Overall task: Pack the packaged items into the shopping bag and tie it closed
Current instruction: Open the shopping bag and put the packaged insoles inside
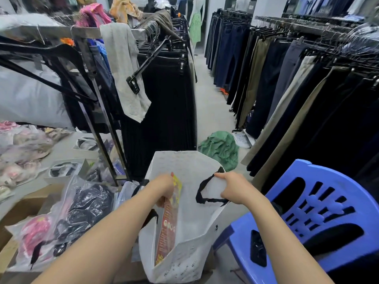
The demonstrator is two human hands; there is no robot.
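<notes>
A white shopping bag (184, 253) with black handles stands open on the floor in front of me. My left hand (164, 186) grips a flat red and yellow packaged item (169, 224) that stands on edge inside the bag's mouth. My right hand (234, 187) pinches the bag's right rim next to a black handle (202, 193) and holds that side up. To the left, clear plastic packages of dark clothing (86, 208) and pink clothing (34, 232) lie on a cardboard box (22, 208).
A blue plastic chair (320, 218) with a black phone (258, 249) on its seat stands at the right. Racks of hanging trousers line both sides of the aisle. A green garment (221, 148) lies on the floor ahead. More bagged items (22, 152) lie far left.
</notes>
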